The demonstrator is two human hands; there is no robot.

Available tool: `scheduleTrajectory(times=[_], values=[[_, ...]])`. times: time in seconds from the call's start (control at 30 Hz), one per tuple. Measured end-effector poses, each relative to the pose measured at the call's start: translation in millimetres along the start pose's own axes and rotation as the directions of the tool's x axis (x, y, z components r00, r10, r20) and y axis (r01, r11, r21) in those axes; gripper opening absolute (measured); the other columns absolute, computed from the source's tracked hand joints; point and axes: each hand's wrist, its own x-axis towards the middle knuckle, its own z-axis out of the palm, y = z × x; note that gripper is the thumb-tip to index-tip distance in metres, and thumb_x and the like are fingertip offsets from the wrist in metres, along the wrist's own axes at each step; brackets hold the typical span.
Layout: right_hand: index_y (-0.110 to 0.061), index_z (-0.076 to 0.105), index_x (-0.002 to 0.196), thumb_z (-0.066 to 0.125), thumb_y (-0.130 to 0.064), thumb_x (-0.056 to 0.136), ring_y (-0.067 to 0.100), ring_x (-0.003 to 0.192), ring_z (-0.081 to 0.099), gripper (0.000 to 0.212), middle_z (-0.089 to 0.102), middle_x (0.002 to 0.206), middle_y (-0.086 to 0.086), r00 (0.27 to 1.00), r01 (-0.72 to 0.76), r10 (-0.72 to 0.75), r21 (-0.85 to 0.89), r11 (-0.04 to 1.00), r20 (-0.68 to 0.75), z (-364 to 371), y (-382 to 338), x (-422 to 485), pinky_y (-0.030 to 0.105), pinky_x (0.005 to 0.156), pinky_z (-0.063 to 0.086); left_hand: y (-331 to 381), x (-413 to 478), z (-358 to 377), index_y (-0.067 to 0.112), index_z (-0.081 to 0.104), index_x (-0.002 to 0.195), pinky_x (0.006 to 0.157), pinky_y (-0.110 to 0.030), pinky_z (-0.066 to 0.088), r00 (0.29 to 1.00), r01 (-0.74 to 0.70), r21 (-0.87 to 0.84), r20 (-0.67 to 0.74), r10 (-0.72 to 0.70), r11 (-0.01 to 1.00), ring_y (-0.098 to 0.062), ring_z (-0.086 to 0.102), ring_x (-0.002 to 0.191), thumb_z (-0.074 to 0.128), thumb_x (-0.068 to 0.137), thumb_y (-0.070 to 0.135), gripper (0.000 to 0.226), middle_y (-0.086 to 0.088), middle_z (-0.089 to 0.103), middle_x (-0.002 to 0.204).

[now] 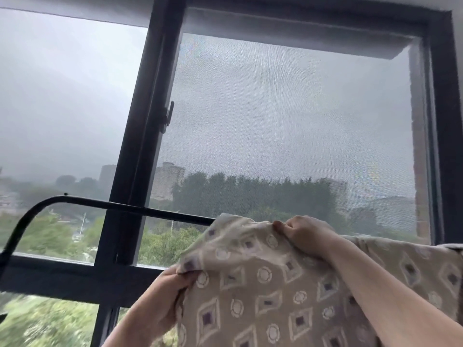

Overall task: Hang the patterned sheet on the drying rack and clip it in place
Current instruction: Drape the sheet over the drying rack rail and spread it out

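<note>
The patterned sheet (270, 284), beige with white circles and purple-centred diamonds, hangs over the right part of the black drying rack bar (130, 207). My right hand (304, 232) pinches the sheet's top fold where it lies on the bar. My left hand (165, 294) grips the sheet's left edge lower down, in front of the window sill. The bar's left part is bare and curves down at its end. No clip is in view.
A dark window frame (140, 136) stands right behind the rack, with an insect screen (288, 121) on the right pane. Another cloth edge (451, 246) shows at the far right on the bar.
</note>
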Motion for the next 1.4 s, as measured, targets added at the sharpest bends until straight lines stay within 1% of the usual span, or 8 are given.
scheduleTrajectory(times=[0.27,0.43,0.73,0.83,1.0,1.1,1.23,1.4], values=[[-0.021,0.067,0.079,0.025,-0.068,0.094,0.019,0.090,0.064,0.065,0.070,0.089,-0.004,0.999,-0.027,0.025,0.067,0.997,0.025,-1,-9,3,0.035,0.084,0.049,45,10,29,-0.009,0.071,0.091,0.061,-0.035,0.057,0.991,0.000,0.214,0.131,-0.028,0.977,-0.034,0.069,0.075,0.054,0.057,-0.006,0.038,-0.029,0.068,0.089],[-0.017,0.072,0.071,0.041,-0.059,0.096,0.018,0.081,0.068,0.058,0.071,0.080,0.000,0.986,-0.118,0.078,0.283,0.952,0.148,-19,-5,5,0.030,0.077,0.051,55,15,37,0.001,0.073,0.078,0.053,-0.026,0.054,0.988,-0.151,0.201,0.068,0.140,0.968,-0.022,0.065,0.060,0.072,0.082,0.016,0.015,-0.015,0.068,0.073],[-0.014,0.071,0.103,0.031,-0.062,0.097,0.014,0.096,0.065,0.063,0.069,0.104,-0.001,0.942,-0.148,0.104,0.117,0.982,0.319,-41,-7,-2,0.037,0.097,0.048,119,92,63,0.019,0.049,0.050,0.040,-0.018,0.032,0.874,-0.292,0.876,0.081,0.479,0.385,-0.010,0.039,0.042,0.057,0.095,0.027,0.046,0.006,0.043,0.045],[-0.020,0.063,0.077,0.026,-0.061,0.098,0.011,0.083,0.060,0.059,0.063,0.087,-0.004,0.952,-0.078,0.040,0.116,0.990,0.305,-47,-11,-14,0.032,0.094,0.044,115,112,50,0.010,0.059,0.061,0.048,-0.024,0.042,0.974,-0.155,0.845,0.045,0.221,0.512,-0.015,0.047,0.047,0.060,0.091,0.040,0.043,0.000,0.051,0.051],[-0.015,0.068,0.079,0.034,-0.091,0.070,0.007,0.072,0.059,0.084,0.068,0.079,-0.002,0.981,0.120,-0.022,0.519,0.846,-0.192,-29,-13,-48,0.030,0.070,0.045,112,116,44,0.009,0.067,0.072,0.060,-0.029,0.044,0.999,-0.036,0.925,0.041,-0.007,0.379,-0.014,0.049,0.055,0.061,0.086,0.050,0.045,0.001,0.054,0.056],[-0.032,0.066,0.077,0.047,-0.084,0.071,-0.003,0.088,0.055,0.056,0.060,0.091,-0.021,0.795,0.279,-0.092,0.226,0.933,-0.600,2,-10,-80,0.022,0.077,0.041,109,113,58,0.014,0.059,0.061,0.051,-0.021,0.039,0.999,-0.045,0.950,0.040,0.020,0.310,-0.006,0.041,0.043,0.056,0.092,0.046,0.045,0.009,0.046,0.045],[-0.023,0.075,0.084,0.062,-0.061,0.070,0.018,0.090,0.058,0.043,0.066,0.094,-0.006,0.507,0.139,-0.166,-0.109,0.984,-0.846,35,-8,-103,0.025,0.087,0.037,108,111,67,0.018,0.052,0.050,0.043,-0.016,0.036,0.998,-0.056,0.929,0.053,0.019,0.367,-0.004,0.040,0.037,0.058,0.092,0.043,0.050,0.010,0.044,0.040],[-0.021,0.080,0.087,0.048,-0.061,0.088,0.019,0.094,0.054,0.051,0.069,0.097,0.000,0.482,0.059,-0.112,-0.096,0.994,-0.869,44,15,-96,0.032,0.085,0.040,115,110,67,0.016,0.058,0.055,0.054,-0.020,0.042,1.000,0.011,0.937,-0.009,-0.008,0.349,-0.007,0.049,0.048,0.057,0.093,0.040,0.046,0.007,0.054,0.049]])
